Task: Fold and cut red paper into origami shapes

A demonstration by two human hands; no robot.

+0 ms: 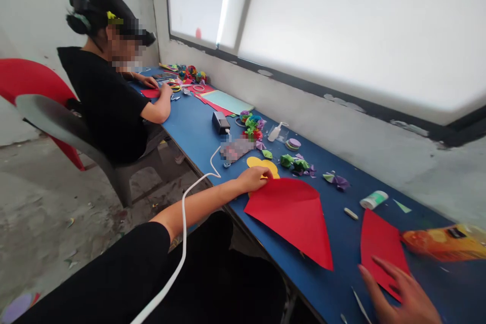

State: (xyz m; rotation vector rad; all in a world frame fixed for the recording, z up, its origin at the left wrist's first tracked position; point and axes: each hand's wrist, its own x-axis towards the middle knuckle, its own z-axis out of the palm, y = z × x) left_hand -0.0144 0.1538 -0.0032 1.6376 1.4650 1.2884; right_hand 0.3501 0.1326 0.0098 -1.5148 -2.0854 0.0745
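The blue table [193, 126] holds an orange packet [444, 243] beside red paper [381, 243].

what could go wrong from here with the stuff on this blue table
The white cable crosses the left arm and appears to lead to the black box, so a reach could tug it. The left hand pinches the larger red sheet, which might crease. The white-and-green container lies on its side and could roll if bumped.
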